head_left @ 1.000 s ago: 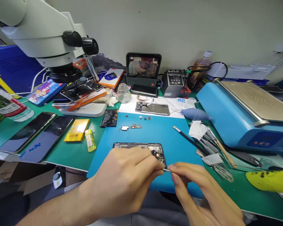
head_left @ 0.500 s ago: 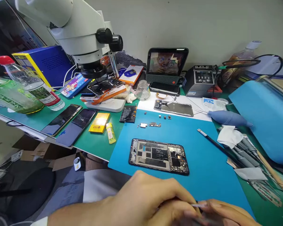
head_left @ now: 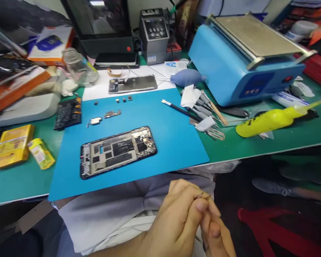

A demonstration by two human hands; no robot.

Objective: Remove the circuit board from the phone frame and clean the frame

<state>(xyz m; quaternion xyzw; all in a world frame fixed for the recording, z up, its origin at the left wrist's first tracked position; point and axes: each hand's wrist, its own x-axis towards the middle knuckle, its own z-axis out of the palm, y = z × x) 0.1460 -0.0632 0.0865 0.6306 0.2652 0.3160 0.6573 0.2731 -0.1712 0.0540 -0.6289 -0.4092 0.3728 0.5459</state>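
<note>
My left hand (head_left: 176, 217) and my right hand (head_left: 218, 232) are closed against each other over my lap, below the front edge of the table. Thin pointed tips (head_left: 203, 196) stick out between the fingers; the rest of what they hold is hidden. Nearest to them on the blue mat (head_left: 173, 142) lies an opened phone frame (head_left: 117, 151) with its circuit board showing at the right end. Behind it are a small metal part (head_left: 96, 121), a small circuit board (head_left: 112, 114) and several tiny camera-like modules (head_left: 124, 100).
A phone screen (head_left: 136, 84) lies at the mat's back edge, beside a blue air blower (head_left: 187, 77). Hand tools (head_left: 203, 110) are heaped to the right, near a yellow bottle (head_left: 270, 120) and a blue heating machine (head_left: 222, 67). A lighter (head_left: 41, 153) and battery (head_left: 67, 112) sit left.
My view has swung right and down. The joined hands have moved from over the mat's front edge to over my lap. The phone frame and small parts lie as before.
</note>
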